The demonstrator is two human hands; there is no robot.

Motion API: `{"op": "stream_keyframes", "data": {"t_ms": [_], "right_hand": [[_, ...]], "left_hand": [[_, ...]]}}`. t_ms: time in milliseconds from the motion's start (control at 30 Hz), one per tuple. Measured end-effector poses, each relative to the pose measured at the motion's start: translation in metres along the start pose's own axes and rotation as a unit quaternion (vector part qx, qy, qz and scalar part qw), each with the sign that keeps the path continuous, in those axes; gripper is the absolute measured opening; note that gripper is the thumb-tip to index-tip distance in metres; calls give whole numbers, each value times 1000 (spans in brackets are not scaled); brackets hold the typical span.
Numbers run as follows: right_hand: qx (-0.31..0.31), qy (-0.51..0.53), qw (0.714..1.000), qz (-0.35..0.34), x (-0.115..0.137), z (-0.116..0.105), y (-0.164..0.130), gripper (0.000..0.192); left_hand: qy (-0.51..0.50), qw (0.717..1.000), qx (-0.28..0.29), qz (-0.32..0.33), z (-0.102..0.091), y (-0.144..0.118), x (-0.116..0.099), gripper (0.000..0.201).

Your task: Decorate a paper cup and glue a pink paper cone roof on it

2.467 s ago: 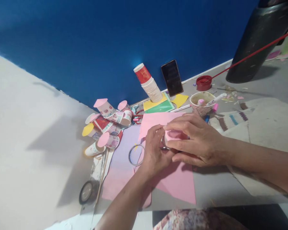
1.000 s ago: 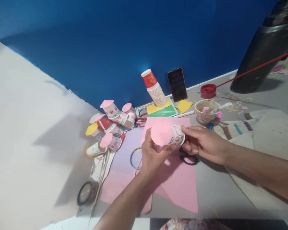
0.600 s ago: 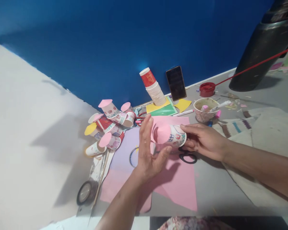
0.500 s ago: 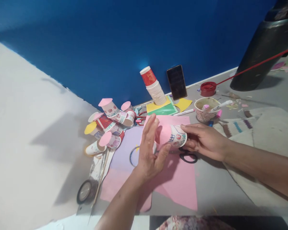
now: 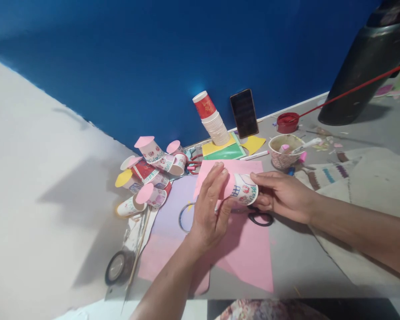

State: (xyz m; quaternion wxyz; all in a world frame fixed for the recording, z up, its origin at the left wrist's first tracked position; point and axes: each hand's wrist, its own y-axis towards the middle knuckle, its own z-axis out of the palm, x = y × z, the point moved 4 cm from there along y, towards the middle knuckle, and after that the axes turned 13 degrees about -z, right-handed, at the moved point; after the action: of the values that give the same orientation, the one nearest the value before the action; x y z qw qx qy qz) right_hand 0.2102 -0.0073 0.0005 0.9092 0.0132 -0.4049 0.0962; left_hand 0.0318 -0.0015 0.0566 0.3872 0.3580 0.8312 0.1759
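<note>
Your right hand: it grips a printed paper cup by the open rim end, thumb on top and fingers curled beneath, with the cup lying sideways in the air above the pink paper sheet.
Your left hand: fingers stretched out flat and together, the palm pressed against the cup's other end. It closes around nothing; it only presses.
The cup: white with small red and green print, held between your two hands just above the middle of the floor area in front of you, over the pink sheet.
Scissors: black handles lie on the floor just under your right hand, partly hidden by it.
Lilac sheet: flat on the floor to the left of the pink one, and a thin ring rests on it beside your left hand.
Finished cups: a heap with pink and yellow paper caps lies near the blue wall, to the left of your hands.
Cup stack: leans against the wall with a red cup on top, and a dark phone is propped just beside it.
Bowl: holds markers, near the wall, behind your right hand.
Tape roll: lies at the near left, well apart from both hands.
</note>
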Motion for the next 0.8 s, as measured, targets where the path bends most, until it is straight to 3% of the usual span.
{"op": "stream_keyframes", "data": {"t_ms": [800], "right_hand": [[-10,23,1000,14,-2,0,1,40]], "left_hand": [[-2,1000,-22,8,3,-1,2,54]]}}
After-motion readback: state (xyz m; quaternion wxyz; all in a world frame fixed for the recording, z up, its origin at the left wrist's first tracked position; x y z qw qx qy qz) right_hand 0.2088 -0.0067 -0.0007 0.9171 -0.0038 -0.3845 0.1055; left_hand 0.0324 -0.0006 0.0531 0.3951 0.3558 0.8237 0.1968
